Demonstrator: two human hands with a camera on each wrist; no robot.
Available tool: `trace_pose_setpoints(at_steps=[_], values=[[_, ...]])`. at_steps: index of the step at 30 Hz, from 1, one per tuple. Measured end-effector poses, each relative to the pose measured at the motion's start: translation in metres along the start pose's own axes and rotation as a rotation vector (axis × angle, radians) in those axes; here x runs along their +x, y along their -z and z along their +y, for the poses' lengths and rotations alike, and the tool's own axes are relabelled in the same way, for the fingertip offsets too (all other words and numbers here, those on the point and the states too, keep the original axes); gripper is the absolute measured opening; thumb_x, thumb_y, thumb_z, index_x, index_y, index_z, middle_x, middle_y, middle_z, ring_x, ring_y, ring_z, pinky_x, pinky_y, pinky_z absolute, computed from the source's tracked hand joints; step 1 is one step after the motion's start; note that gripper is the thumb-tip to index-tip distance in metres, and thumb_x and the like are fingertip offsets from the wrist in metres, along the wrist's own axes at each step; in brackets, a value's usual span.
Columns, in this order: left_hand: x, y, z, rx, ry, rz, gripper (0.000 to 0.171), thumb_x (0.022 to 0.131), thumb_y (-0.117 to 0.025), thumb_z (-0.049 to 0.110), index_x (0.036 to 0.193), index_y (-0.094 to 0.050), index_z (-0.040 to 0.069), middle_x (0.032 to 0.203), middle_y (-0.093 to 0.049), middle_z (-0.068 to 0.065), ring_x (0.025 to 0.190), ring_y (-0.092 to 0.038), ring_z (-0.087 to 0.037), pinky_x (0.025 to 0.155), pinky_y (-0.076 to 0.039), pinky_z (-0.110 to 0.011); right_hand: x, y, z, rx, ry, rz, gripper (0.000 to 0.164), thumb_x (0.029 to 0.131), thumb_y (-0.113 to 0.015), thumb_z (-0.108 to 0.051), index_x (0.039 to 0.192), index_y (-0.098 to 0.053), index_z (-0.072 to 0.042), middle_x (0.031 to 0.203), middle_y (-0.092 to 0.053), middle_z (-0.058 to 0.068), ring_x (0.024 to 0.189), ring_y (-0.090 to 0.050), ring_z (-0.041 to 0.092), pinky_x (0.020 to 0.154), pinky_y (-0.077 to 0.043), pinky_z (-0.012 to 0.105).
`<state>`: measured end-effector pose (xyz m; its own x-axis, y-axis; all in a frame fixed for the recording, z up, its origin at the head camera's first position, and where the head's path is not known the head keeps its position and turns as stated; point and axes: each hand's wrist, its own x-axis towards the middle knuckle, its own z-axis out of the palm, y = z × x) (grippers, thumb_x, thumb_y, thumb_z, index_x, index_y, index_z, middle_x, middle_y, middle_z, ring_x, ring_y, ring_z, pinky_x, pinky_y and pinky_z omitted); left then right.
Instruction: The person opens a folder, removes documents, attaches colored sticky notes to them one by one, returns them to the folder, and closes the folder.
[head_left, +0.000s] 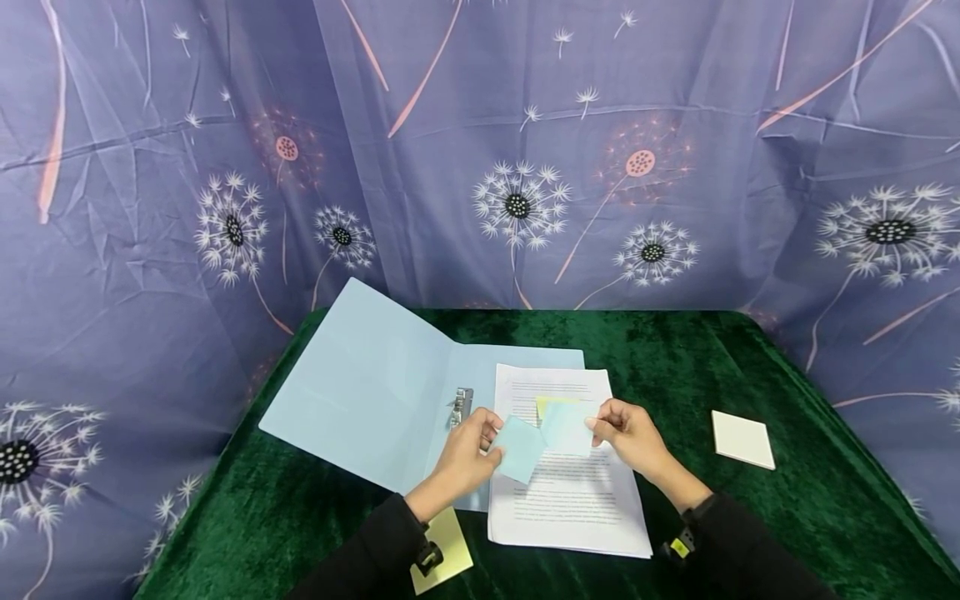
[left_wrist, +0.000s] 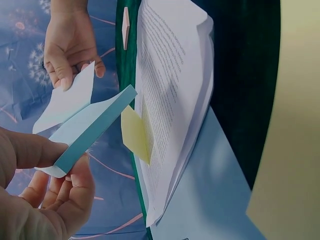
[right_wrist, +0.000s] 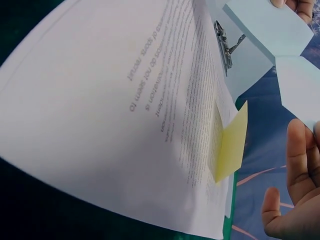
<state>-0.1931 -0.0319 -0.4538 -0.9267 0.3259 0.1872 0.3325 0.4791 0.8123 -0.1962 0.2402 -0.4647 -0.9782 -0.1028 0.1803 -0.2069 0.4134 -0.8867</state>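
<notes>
Above the left edge of the printed page stack point(head_left: 573, 508), the left hand point(head_left: 467, 450), forearm slanting up from lower left, pinches a light-blue sticky-note pad point(head_left: 520, 451). Above the stack's right side, the right hand point(head_left: 633, 433), reaching in from lower right, pinches a single light-blue sticky note point(head_left: 568, 429) meeting the pad. Left of the stack's near corner, the left sleeve point(head_left: 382, 542) partly hides a yellow sticky-note pad point(head_left: 453, 550); over the stack, the blue note partly covers a yellow sticky note point(left_wrist: 135, 134).

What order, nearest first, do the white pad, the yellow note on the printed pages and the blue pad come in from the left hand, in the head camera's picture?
1. Blue pad: pinched in the left hand.
2. Yellow note: right of that hand, on the printed pages.
3. White pad: farthest, off to the right on the green cloth.
</notes>
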Motion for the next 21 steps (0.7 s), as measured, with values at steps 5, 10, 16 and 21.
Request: trace_pose_setpoints(at_steps=[5, 10, 16, 21], values=[[-0.002, 0.001, -0.002, -0.002, 0.008, -0.003, 0.027, 0.079, -0.067, -0.009, 0.102, -0.055, 0.001, 0.084, -0.053, -0.002, 0.073, -0.053, -0.013, 0.064, -0.044, -0.025, 0.000, 0.001, 0.006, 0.017, -0.023, 0.025, 0.018, 0.093, -0.064, -0.008, 0.079, -0.057, 0.000, 0.063, -0.061, 0.008, 0.061, -0.058, 0.035, 0.046, -0.030, 0.026], [-0.003, 0.003, -0.003, 0.005, 0.012, -0.001, 0.026, 0.080, -0.067, -0.008, 0.101, -0.055, 0.002, 0.084, -0.053, -0.002, 0.072, -0.052, -0.013, 0.064, -0.044, -0.025, -0.002, 0.004, 0.006, 0.016, -0.042, 0.042, 0.019, 0.093, -0.065, -0.011, 0.079, -0.057, 0.001, 0.064, -0.061, 0.009, 0.062, -0.058, 0.036, 0.046, -0.030, 0.027], [-0.003, 0.007, -0.007, 0.015, 0.027, -0.001, 0.025, 0.081, -0.068, -0.006, 0.102, -0.055, 0.003, 0.085, -0.054, -0.002, 0.073, -0.053, -0.013, 0.064, -0.044, -0.026, -0.005, 0.009, 0.000, 0.019, -0.090, 0.082, 0.018, 0.093, -0.063, -0.008, 0.080, -0.058, 0.002, 0.066, -0.062, 0.013, 0.053, -0.051, 0.021, 0.047, -0.030, 0.027], [-0.003, 0.010, -0.009, 0.009, 0.030, 0.012, 0.025, 0.081, -0.068, -0.005, 0.101, -0.056, 0.003, 0.085, -0.053, -0.002, 0.072, -0.052, -0.013, 0.064, -0.044, -0.027, -0.010, 0.012, -0.019, 0.004, -0.071, 0.097, 0.016, 0.093, -0.061, -0.002, 0.079, -0.057, 0.005, 0.065, -0.060, 0.018, 0.048, -0.039, 0.011, 0.047, -0.029, 0.027]])
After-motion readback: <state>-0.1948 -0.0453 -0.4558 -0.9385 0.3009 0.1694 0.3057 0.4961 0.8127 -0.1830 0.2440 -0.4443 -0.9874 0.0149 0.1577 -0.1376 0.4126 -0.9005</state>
